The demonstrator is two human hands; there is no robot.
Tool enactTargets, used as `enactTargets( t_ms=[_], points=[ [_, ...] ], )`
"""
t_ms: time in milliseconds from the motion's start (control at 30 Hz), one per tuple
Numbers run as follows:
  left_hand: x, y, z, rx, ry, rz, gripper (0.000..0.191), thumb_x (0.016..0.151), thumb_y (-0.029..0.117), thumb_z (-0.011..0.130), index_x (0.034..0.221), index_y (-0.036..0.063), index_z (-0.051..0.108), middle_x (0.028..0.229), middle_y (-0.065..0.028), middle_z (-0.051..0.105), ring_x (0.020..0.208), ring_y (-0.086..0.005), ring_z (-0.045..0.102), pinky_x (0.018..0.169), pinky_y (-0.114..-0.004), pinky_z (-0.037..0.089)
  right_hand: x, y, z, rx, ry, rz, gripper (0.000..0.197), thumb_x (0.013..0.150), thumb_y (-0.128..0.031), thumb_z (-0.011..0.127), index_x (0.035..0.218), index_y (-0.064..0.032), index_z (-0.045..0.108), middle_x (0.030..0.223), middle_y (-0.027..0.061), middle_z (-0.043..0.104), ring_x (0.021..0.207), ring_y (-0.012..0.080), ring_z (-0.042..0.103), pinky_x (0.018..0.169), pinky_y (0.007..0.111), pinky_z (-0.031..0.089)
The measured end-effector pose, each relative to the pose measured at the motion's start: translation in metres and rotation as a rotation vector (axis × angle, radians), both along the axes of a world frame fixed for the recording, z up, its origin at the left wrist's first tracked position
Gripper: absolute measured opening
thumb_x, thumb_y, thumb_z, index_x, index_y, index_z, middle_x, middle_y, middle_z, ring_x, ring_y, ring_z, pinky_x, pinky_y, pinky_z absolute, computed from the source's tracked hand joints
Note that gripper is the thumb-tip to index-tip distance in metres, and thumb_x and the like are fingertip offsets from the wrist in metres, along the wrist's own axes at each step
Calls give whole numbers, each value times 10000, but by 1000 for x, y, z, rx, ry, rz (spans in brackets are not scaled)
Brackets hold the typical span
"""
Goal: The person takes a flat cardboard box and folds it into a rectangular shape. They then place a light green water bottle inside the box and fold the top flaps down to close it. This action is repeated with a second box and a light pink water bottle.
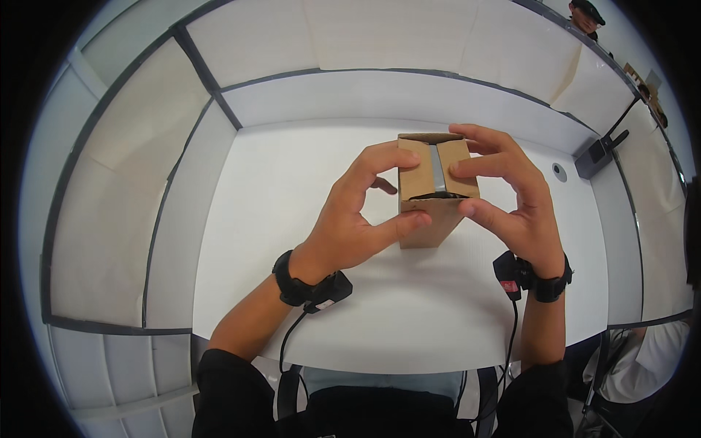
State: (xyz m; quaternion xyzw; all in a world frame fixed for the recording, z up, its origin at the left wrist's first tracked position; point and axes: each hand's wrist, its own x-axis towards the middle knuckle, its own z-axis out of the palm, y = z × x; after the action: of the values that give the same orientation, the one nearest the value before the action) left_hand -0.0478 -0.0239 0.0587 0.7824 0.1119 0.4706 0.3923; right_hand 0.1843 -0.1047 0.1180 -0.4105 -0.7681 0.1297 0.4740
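A tall brown cardboard box point(430, 227) stands in front of me on the white table, between my hands. Its two top flaps are folded inward, and a strip of grey shows in the gap between them; a dark edge shows at the near side. My left hand point(364, 208) grips the box's left side, a finger on the left flap and the thumb on the near face. At the right, my right hand point(509, 189) has a finger on the right flap and its thumb at the near right corner. Both wrists wear black straps with small cabled devices.
White partition walls point(378, 98) with dark frames surround the white tabletop point(285, 191). A dark box-shaped device point(593, 159) stands in the back right corner, near a round cable grommet point(559, 172). Other people are partly visible beyond the partitions at upper and lower right.
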Motion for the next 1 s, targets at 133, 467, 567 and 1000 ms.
enactTargets(
  t_ms=[133, 467, 567, 1000],
  points=[
    [-4, -1, 8, 176, 108, 106, 666, 841, 144, 826, 1419, 170, 496, 1424, -127, 497, 1285, -279, 530, 1026, -440, 476, 3, -4, 5, 5, -26, -9, 316, 802, -199, 831, 1080, -80, 738, 1340, 157, 630, 1161, 306, 644, 1007, 409, 490],
    [1, -4, 9, -166, 79, -52, 644, 825, 141, 832, 1388, 116, 518, 1478, -118, 473, 1372, -265, 489, 1161, -431, 393, 0, -3, 1, -26, 39, -82, 438, 852, -239, 791, 1244, -88, 667, 1330, 134, 644, 1215, 289, 611, 1007, 399, 471],
    [2, -4, 10, -108, 27, -54, 613, 820, 95, 812, 1354, 103, 510, 1522, -141, 440, 1405, -289, 465, 1188, -444, 374, -1, -4, 1, -59, 92, -139, 546, 858, -289, 789, 1340, -111, 601, 1357, 107, 629, 1230, 271, 592, 988, 403, 473],
    [4, -5, 12, 38, -30, -9, 770, 785, 53, 840, 1421, 87, 407, 1564, -167, 394, 1430, -311, 436, 1162, -462, 417, -3, 1, -3, -129, 254, -5, 645, 894, -193, 776, 1467, -97, 495, 1436, 119, 593, 1322, 261, 562, 1050, 407, 465]
  ],
)
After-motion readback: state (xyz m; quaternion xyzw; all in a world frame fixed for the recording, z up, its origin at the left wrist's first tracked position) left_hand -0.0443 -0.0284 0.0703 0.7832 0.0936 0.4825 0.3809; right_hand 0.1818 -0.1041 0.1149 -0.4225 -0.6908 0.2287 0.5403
